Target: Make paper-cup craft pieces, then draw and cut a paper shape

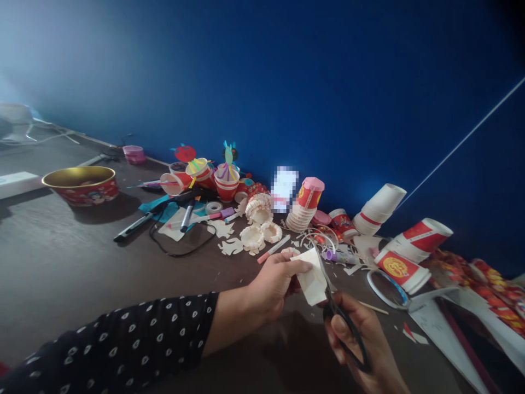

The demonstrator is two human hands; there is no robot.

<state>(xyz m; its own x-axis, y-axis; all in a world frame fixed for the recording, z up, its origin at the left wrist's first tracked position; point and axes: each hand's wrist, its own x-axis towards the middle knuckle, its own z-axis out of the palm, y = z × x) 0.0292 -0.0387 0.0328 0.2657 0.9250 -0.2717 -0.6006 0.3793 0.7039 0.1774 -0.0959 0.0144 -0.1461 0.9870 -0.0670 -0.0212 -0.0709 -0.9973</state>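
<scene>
My left hand [275, 282] pinches a piece of cream-white paper [311, 278] between the thumb and the fingers, over the dark table. In my right hand [359, 328] is a pair of scissors [348, 335] with black handles, the fingers wrapped round them. The blades point up and away, along the right edge of the paper. Whether they are cutting into it cannot be made out. Beyond the hands lie an orange-capped marker [274, 249], a purple-capped marker [338, 256] and white paper scraps [231, 246].
Stacked paper cups [301, 216] stand behind the hands, with more leaning cups [404, 268] at the right. A tape roll [388, 289] and a dark tablet [478, 342] lie nearer right. A red and gold bowl [82, 191] and decorated cups [227, 183] are at the left.
</scene>
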